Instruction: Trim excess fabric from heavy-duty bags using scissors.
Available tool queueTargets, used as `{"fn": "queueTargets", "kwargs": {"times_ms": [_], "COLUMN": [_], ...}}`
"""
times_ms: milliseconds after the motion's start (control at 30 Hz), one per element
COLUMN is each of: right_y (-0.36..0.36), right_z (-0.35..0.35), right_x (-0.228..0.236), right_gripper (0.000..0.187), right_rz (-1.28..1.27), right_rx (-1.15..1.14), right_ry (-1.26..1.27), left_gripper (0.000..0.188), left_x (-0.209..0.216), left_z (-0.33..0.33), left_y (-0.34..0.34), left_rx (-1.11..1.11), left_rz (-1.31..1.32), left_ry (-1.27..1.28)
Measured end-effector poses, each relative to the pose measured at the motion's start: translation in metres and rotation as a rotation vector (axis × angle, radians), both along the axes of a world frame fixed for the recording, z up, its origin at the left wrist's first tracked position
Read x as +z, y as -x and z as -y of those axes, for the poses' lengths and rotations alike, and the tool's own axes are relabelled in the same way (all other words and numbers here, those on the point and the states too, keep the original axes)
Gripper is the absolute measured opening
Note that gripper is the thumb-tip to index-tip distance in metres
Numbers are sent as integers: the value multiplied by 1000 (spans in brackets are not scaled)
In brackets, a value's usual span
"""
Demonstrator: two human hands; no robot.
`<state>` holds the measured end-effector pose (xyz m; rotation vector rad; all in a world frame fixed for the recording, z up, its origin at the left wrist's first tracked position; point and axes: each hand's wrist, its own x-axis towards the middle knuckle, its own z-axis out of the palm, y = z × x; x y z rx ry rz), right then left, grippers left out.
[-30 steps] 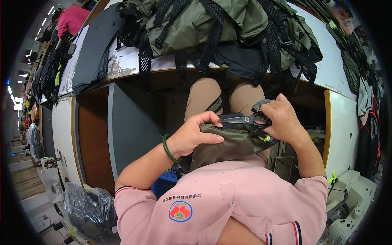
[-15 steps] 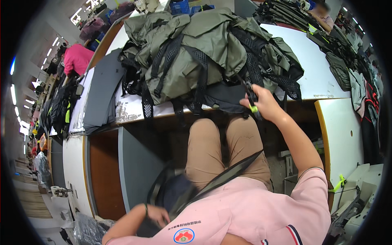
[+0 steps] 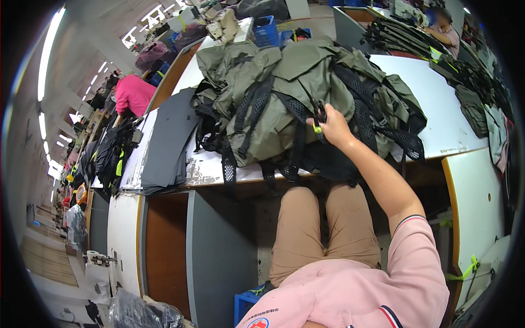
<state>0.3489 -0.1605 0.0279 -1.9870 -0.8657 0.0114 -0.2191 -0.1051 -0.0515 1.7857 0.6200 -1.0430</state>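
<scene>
My right hand is closed around a pair of dark scissors with a bright yellow-green part at the handle. Their thin blades point up and away, over a heap of olive-green bags on the white table. Black mesh straps hang from the heap, some drooping past the table's front edge. Under my right wrist lies a black fabric piece, partly hidden by the forearm. My left hand is outside the picture.
Flat dark grey panels are stacked left of the heap. Below are open compartments with a grey divider; a blue crate stands by my left side. Dark strap bundles lie at the far right. A person in pink works at far left, another at far right.
My right hand with the scissors has risen from the table's front edge onto the olive heap. My left hand and the dark strap across my lap have left the picture. The view has shifted.
</scene>
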Motion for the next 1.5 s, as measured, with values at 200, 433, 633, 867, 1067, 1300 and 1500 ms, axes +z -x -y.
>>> {"fn": "queueTargets", "kwargs": {"times_ms": [200,433,633,867,1067,1300,1500], "right_y": [23,75,105,120,117,106,91], "right_z": [11,83,128,158,185,182,166], "right_x": [-50,-39,-43,-74,-76,-50,-35], "right_gripper": [48,32,31,37,36,21,21], "right_rz": [-106,-358,-475,-489,-611,-635,-657], "right_rx": [48,106,106,112,90,29,-52], "right_ry": [-204,-246,-195,-131,-137,-407,-686], "left_gripper": [12,12,58,47,25,32,44], "left_x": [44,136,121,135,151,154,116], "left_z": [-51,-113,-141,-176,-142,-50,23], "left_y": [-95,-351,-507,-552,-529,-428,-349], "left_rx": [450,157,-222,-238,-172,-382,-495], "left_rz": [662,1393,1388,974,1461,1611,1602], "left_ry": [-404,-622,-1234,-1362,-1242,-978,-652]}}
